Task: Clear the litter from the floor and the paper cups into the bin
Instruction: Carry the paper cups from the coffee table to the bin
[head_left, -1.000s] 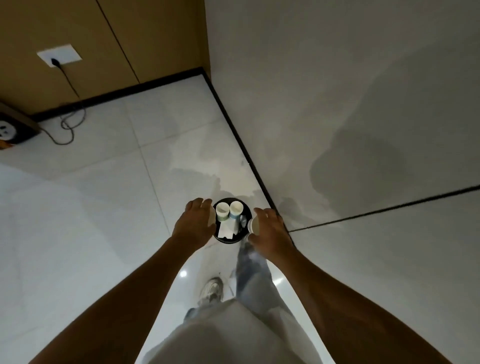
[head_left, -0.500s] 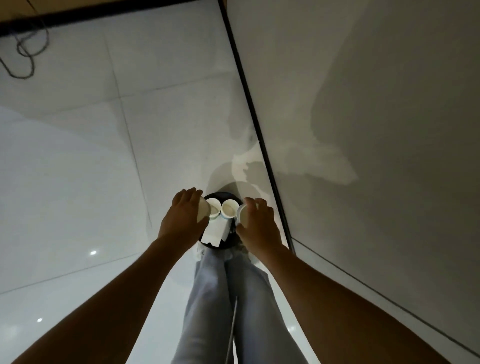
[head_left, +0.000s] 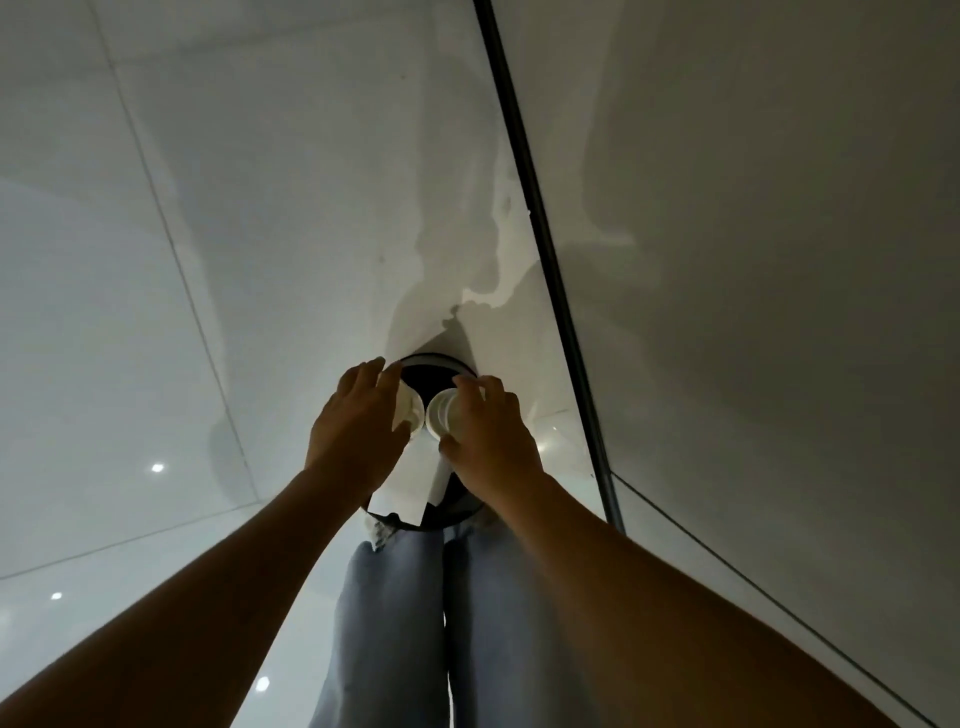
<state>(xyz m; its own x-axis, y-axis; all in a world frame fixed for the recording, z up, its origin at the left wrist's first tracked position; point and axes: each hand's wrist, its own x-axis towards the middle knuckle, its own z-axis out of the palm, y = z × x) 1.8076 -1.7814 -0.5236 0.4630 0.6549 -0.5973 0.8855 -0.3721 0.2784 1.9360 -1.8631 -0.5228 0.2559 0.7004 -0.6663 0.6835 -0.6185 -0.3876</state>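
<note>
Both hands lowered to the mouth of the round black bin (head_left: 439, 358) since a second ago, when held higher and farther from the lens; view tipped steeply downward in the same interval, wall socket and cable lost from frame. Left hand (head_left: 358, 421) curled round a white paper cup (head_left: 408, 410), mouth turned toward the other hand; right hand (head_left: 491, 434) clenched on a second paper cup (head_left: 441, 418), rim facing left, the two rims touching or very nearly so between the grips. Neither cup released yet; both directly above the dark opening, so drop judged imminent and this part of the task close to done. White sheet of paper (head_left: 410, 486) lying just below the grips, slanting across the near rim of the bin; whether resting wholly inside or hanging partly over the edge cannot be told in this dim view. The two cups seen standing in the bin half a second ago now hidden behind the hands, presumably unmoved. Far rim of the bin just beyond the fingertips; near rim beneath the wrists, close against the jeans (head_left: 395, 623). Dark skirting strip (head_left: 545, 234) and grey wall (head_left: 753, 260) close on the outer side of the right grip, little lateral room there; open tiled floor (head_left: 156, 260) wide on the outer side of the left grip, the freer path for withdrawal.
</note>
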